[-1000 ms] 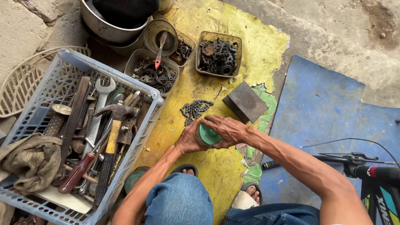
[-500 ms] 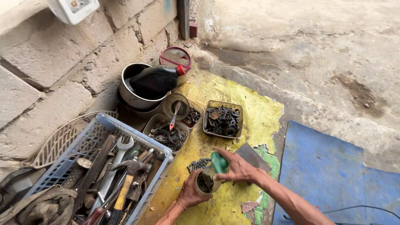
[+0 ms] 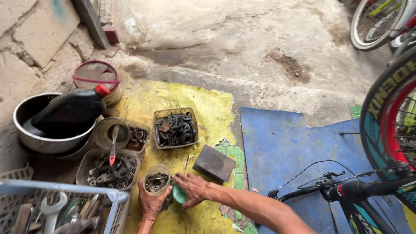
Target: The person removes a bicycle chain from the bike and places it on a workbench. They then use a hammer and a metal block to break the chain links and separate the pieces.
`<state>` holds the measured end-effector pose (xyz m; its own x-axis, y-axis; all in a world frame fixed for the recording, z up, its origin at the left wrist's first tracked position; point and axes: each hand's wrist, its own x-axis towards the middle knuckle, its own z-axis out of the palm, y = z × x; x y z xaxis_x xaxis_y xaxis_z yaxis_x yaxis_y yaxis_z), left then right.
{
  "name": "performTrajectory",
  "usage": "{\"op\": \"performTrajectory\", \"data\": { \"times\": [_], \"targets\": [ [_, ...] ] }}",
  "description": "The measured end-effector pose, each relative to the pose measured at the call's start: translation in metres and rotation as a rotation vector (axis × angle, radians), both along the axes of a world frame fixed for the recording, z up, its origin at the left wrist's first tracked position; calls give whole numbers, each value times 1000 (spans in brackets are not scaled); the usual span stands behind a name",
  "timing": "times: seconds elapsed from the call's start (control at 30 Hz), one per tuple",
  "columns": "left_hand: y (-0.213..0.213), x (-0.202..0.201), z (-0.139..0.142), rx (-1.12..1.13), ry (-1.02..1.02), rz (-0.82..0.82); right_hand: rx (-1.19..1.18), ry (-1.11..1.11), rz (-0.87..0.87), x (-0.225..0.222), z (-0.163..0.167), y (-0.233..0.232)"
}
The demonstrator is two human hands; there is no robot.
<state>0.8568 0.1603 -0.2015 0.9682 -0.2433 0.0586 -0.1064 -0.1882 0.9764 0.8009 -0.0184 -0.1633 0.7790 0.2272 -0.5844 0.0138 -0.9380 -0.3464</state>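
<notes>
Small round jar [image 3: 157, 181] of metal bits sat on the yellow mat [image 3: 208, 108], cupped by the left hand [image 3: 151, 203]; right hand [image 3: 193, 188] gripped its green lid [image 3: 179, 195]; tipping could probably scatter parts.

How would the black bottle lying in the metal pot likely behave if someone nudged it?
The black bottle lies tilted across the metal pot, resting on its rim, so a nudge would probably make it roll or slide. Its smooth, glossy surface looks slippery. How heavy it is cannot be told; the red cap appears on.
</notes>
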Motion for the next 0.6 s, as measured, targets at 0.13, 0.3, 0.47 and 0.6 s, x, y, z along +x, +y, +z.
{"op": "performTrajectory", "data": {
  "times": [0.13,0.3,0.47,0.6],
  "targets": [
    [-9,14,7,-56,-39,-28,-79,-18,60,21,9,17],
    [-18,34,6,91,-63,-16,-57,-48,70,24,7,13],
    [-21,41,2,71,33,-2,18,-76,84,-3,-9,11],
    [-15,33,7,127,70,-3,52,-122,177,-35,-19,21]
  ]
}}
